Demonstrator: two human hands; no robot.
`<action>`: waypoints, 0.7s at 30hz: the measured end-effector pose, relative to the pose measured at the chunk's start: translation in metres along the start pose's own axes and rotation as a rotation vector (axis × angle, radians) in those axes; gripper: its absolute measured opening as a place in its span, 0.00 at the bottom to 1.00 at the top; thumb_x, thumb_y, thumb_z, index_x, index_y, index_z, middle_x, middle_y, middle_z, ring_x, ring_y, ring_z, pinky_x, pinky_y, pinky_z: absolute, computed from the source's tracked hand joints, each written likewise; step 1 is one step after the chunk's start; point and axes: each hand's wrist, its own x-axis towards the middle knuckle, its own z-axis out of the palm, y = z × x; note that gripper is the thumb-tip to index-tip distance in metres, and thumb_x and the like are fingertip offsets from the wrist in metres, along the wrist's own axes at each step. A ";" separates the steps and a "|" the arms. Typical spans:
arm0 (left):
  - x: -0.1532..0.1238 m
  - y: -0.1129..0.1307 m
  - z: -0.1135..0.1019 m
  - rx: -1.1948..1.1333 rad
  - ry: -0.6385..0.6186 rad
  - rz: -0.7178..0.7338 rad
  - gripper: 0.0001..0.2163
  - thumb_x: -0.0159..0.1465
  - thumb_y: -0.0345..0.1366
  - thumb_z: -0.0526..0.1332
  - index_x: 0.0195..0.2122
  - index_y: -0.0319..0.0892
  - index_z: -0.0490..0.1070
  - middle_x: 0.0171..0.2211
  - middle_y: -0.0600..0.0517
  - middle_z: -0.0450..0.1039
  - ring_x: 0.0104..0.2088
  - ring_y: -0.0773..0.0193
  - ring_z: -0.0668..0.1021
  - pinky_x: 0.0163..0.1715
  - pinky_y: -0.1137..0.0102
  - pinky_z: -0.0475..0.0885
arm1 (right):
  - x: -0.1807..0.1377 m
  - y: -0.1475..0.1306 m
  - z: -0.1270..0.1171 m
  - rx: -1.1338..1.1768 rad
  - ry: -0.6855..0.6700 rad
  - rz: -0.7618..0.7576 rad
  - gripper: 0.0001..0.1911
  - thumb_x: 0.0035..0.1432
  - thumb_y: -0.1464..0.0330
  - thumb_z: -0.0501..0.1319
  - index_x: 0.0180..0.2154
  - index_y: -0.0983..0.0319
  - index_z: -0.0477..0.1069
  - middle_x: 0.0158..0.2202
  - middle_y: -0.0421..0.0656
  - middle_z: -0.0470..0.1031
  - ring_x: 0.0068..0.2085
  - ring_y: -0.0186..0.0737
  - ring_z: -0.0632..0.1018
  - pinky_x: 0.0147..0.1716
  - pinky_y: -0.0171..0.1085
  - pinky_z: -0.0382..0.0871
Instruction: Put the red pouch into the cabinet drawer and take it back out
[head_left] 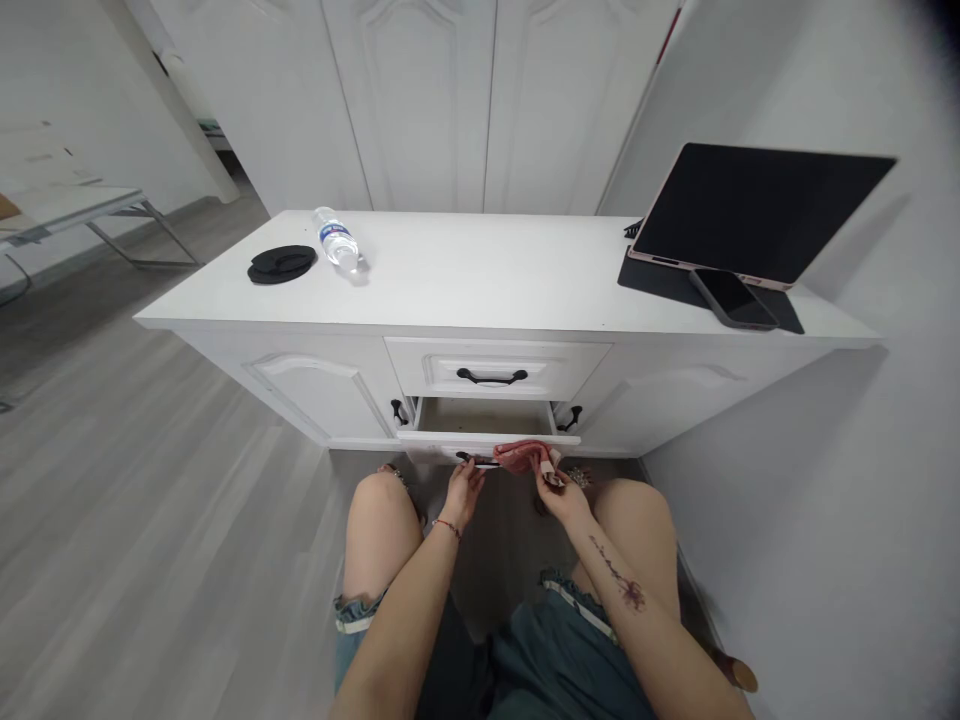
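Note:
The lower drawer (487,417) of a white cabinet is pulled partway out, and its bare inside shows. My left hand (465,490) is at the front of this drawer, fingers closed on its black handle (466,458). Beside it, my right hand (562,497) grips a folded reddish-pink cloth (521,456) with a pale patterned part at its right end. The cloth hangs against the drawer's front, just right of the handle. Above, the upper drawer (442,372) is closed.
On the white cabinet top (480,280) lie a clear water bottle (337,240) and a flat black round object (282,264) at left. A tablet-like dark screen (761,210) leans at right, with a phone (733,298) before it. Cabinet doors flank the drawers. A wall (847,480) rises at right.

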 end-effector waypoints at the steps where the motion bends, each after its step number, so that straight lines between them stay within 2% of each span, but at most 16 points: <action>1: 0.000 0.000 0.001 0.002 0.001 0.005 0.09 0.54 0.31 0.67 0.27 0.42 0.65 0.28 0.54 0.73 0.29 0.68 0.75 0.37 0.70 0.67 | 0.000 -0.004 -0.001 -0.025 0.006 -0.021 0.23 0.57 0.79 0.44 0.47 0.64 0.71 0.34 0.45 0.80 0.32 0.34 0.80 0.31 0.33 0.76; 8: 0.003 -0.003 0.005 0.033 0.015 0.049 0.14 0.50 0.29 0.70 0.24 0.42 0.62 0.26 0.56 0.71 0.26 0.72 0.74 0.36 0.72 0.68 | -0.007 -0.029 -0.001 -0.164 -0.059 -0.115 0.20 0.55 0.78 0.47 0.43 0.63 0.73 0.35 0.47 0.80 0.28 0.36 0.79 0.26 0.35 0.76; 13: 0.006 -0.004 0.004 0.062 0.009 0.057 0.12 0.50 0.29 0.69 0.25 0.42 0.63 0.26 0.57 0.71 0.25 0.72 0.74 0.35 0.73 0.68 | -0.011 -0.048 -0.004 -0.192 0.024 -0.138 0.20 0.54 0.79 0.46 0.42 0.64 0.72 0.34 0.46 0.80 0.27 0.36 0.79 0.24 0.34 0.75; 16: 0.007 -0.003 0.005 0.084 0.012 0.061 0.13 0.50 0.29 0.70 0.25 0.42 0.63 0.26 0.56 0.72 0.25 0.72 0.74 0.34 0.73 0.68 | -0.010 -0.058 -0.011 -0.177 0.076 -0.148 0.18 0.54 0.80 0.46 0.38 0.63 0.71 0.31 0.45 0.79 0.28 0.36 0.79 0.25 0.35 0.75; 21: 0.009 -0.001 0.008 0.125 0.030 0.066 0.14 0.50 0.31 0.70 0.25 0.42 0.62 0.28 0.55 0.73 0.26 0.72 0.74 0.34 0.72 0.67 | -0.011 -0.059 -0.024 -0.163 0.127 -0.119 0.13 0.53 0.80 0.48 0.33 0.62 0.68 0.27 0.43 0.77 0.28 0.37 0.79 0.23 0.34 0.75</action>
